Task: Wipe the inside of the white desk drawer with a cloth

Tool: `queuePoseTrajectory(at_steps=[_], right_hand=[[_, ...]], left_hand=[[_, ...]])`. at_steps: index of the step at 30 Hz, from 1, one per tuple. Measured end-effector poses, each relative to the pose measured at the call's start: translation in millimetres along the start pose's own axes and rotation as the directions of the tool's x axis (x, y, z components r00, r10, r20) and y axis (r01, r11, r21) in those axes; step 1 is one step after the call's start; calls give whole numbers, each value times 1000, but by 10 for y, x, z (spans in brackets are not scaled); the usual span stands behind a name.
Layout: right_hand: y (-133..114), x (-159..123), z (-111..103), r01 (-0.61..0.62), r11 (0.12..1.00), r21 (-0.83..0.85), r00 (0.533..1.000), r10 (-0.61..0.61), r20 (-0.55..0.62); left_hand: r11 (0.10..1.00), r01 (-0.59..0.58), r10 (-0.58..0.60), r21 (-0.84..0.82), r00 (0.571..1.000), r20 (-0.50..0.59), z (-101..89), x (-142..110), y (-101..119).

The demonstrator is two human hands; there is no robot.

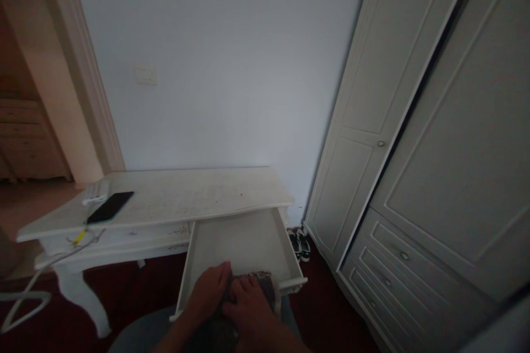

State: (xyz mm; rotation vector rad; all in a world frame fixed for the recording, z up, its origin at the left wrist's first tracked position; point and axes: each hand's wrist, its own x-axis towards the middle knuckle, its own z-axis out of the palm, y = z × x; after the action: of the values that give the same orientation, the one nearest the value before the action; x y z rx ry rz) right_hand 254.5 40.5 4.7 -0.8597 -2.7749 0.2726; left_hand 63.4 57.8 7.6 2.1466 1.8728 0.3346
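A dark patterned cloth [268, 282] with a lighter edge lies at the front of an open drawer [240, 240], close to my body. My left hand [212, 285] is closed at the cloth's left side, fingers pressed together. Curled over the middle of the cloth, my right hand [248, 299] grips it with the knuckles up. Both hands are side by side, nearly touching. The lower part of the cloth is dim and partly covered by my hands and forearms. Only the drawer's pale bottom shows behind them.
The drawer juts from a white console table [199, 190]. On the table's left end are a phone [111, 207] and a white device [96, 192], with a white cable [62, 255] hanging down. Black-and-white sneakers [300, 244] stand on the floor beside a white wardrobe [351, 143].
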Motion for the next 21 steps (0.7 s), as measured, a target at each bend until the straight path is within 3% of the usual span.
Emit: queuePoseTrajectory(at_steps=[4, 11, 16, 21], right_hand=[[96, -135, -70, -113, 992, 53, 992, 116, -45], [735, -679, -474, -384, 923, 10, 923, 383, 24], [843, -754, -649, -301, 953, 12, 953, 301, 29], [730, -390, -496, -238, 970, -44, 966, 241, 91]], left_hand=[[1000, 8, -8, -13, 1000, -5, -3, -22, 59], [996, -80, 82, 27, 995, -58, 46, -65, 150], [996, -83, 84, 20, 995, -55, 39, -53, 145], [997, -67, 65, -37, 997, -50, 18, -42, 171]])
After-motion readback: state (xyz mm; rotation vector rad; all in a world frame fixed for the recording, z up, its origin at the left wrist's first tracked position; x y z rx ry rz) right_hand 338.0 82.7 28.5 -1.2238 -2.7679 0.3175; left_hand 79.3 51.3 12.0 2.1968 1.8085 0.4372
